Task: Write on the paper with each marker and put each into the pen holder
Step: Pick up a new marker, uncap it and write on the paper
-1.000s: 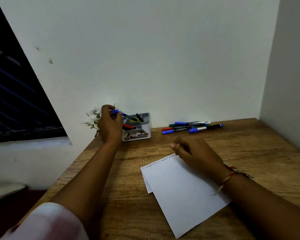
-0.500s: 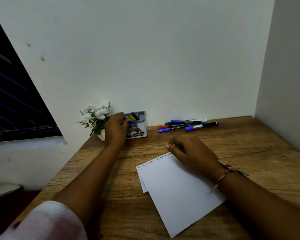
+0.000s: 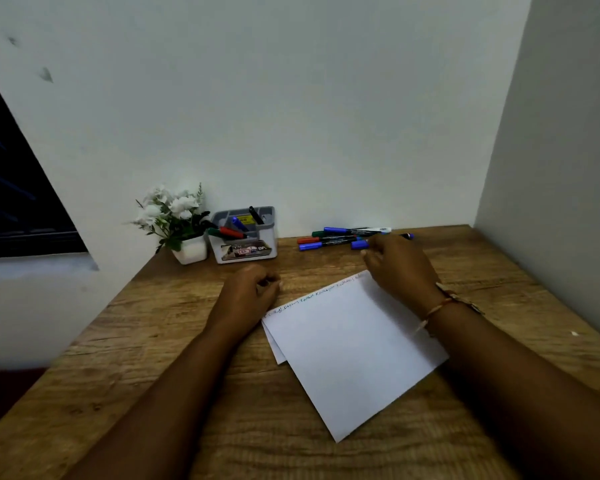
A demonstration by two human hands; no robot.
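1. The blue-capped marker (image 3: 358, 244) lies flat on the table (image 3: 153, 341), at the near edge of the loose markers (image 3: 329, 237) by the wall. Its long axis runs roughly left to right, with the blue cap to the left and a dark tail just showing on the right.
2. The right hand (image 3: 400, 263) sits directly over the marker's middle, fingers curled down across the barrel. The hand hides the contact, so it cannot be told whether they already pinch it.
3. The other loose markers lie just behind it, roughly parallel and close together, so a grip across the barrel from the near side looks the cleanest.
4. The paper (image 3: 354, 348) lies nearer the person, just beside the right wrist, with a line of writing along its far edge.
5. The pen holder (image 3: 245, 237) stands against the wall, well apart to the left, and already holds several markers.
6. The left hand (image 3: 248, 289) rests on the table between the holder and the paper's far-left corner. Its fingers are loosely curled around nothing, and it is the nearer hand to the holder.
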